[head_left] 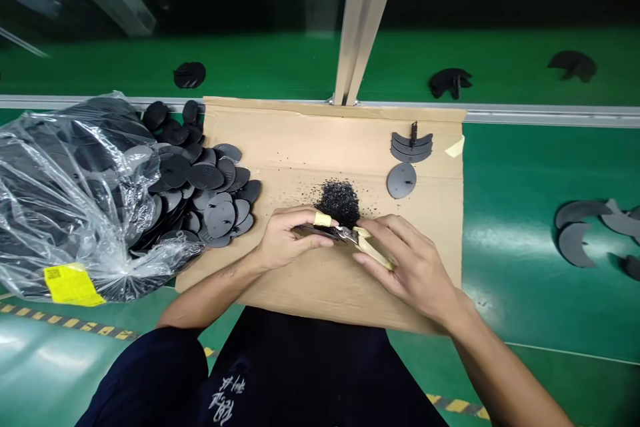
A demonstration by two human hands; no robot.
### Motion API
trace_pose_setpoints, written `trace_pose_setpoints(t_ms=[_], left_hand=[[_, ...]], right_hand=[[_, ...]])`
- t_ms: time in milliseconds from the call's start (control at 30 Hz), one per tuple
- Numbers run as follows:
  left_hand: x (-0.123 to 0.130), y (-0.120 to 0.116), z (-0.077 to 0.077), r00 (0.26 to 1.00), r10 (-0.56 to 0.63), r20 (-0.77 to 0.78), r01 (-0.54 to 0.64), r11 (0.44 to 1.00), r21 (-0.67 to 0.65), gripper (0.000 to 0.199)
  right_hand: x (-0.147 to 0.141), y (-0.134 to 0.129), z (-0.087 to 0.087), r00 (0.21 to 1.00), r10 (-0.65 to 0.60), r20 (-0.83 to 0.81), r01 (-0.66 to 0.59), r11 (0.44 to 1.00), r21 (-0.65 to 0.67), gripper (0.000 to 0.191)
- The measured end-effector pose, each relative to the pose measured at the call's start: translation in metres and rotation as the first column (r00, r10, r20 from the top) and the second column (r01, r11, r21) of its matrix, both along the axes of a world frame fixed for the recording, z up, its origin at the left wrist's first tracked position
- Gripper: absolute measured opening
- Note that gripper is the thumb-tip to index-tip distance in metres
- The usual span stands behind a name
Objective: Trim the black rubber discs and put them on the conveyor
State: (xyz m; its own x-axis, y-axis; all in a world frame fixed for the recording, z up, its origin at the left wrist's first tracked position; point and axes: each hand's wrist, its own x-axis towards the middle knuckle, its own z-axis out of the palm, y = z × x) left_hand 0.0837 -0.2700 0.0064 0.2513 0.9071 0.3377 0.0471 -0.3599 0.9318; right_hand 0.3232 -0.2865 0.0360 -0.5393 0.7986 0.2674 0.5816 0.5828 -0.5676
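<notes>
Pinching a flat black part (316, 231), my left hand (286, 237) presumably steadies it for the nippers (373, 252) my right hand (419, 261) grips.

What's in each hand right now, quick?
Left hand: closed, holding a dark flat piece.
Right hand: closed around pale-handled cutters.

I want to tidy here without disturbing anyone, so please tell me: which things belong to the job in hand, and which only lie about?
Seemingly in use: yellow-handled pliers in right hand, dark piece in left hand, black trimmings, cardboard sheet, black oval discs.

Probably lying about: crescent-shaped black pieces, pale scrap.
</notes>
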Motion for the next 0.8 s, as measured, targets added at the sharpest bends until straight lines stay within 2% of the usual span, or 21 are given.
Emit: trace_pose_setpoints(t_ms=[267,433,533,600,667,733,800], left_hand=[[-0.002,-0.001,-0.003,1.000,-0.004,-0.001,0.004,0.999,0.040,0.025],[0.000,-0.002,-0.006,1.000,-0.011,-0.014,0.011,0.999,-0.034,0.027],[-0.001,0.000,-0.006,0.997,0.017,-0.081,-0.021,0.999,-0.049,0.031],[-0.003,0.001,-0.004,0.988,0.017,-0.154,-0.014,1.000,0.017,0.031],[-0.006,0.003,-0.001,0.965,-0.032,-0.262,0.065,0.991,0.119,0.027],[-0.008,0.005,0.001,0.910,-0.062,-0.410,0.168,0.959,0.228,0.021],[-0.009,0.008,0.003,0.834,0.002,-0.552,0.217,0.918,0.331,0.016]], right_hand=[[-0.001,0.002,0.004,1.000,0.007,0.028,-0.008,0.998,0.064,0.029],[0.000,0.002,0.002,1.000,0.006,0.030,-0.008,0.998,0.068,0.023],[0.002,0.002,-0.003,0.998,-0.033,0.051,0.030,0.997,0.074,0.024],[0.003,0.001,-0.006,0.993,-0.071,0.096,0.063,0.994,0.088,0.025],[0.004,0.001,-0.007,0.986,-0.085,0.143,0.070,0.992,0.108,0.027],[0.005,0.002,-0.006,0.981,-0.072,0.180,0.052,0.992,0.114,0.030],[0.008,0.003,-0.002,0.979,-0.061,0.192,0.043,0.994,0.097,0.033]])
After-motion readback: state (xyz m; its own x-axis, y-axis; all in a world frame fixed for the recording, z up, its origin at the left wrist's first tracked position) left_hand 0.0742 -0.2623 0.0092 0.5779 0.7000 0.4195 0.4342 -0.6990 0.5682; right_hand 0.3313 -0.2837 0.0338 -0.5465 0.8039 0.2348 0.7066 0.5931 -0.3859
